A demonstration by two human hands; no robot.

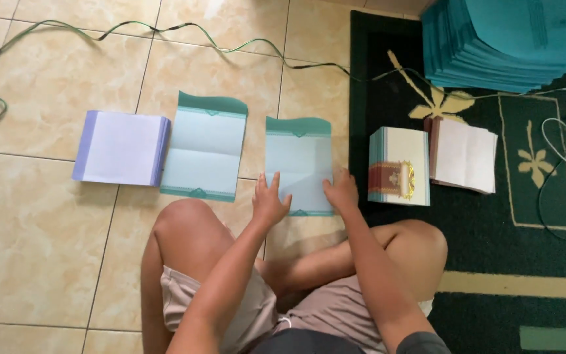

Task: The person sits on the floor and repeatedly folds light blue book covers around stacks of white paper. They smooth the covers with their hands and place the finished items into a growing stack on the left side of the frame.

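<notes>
Hands lay flat and open, I noted, left hand and right hand pinning the lower corners of a teal sheet on the tiled floor, apparently steadying it between neighbouring sheet and card stack.

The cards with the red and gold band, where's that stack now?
In the head view, the banded stack sits on the rug's left edge, just right of the right hand.
</notes>
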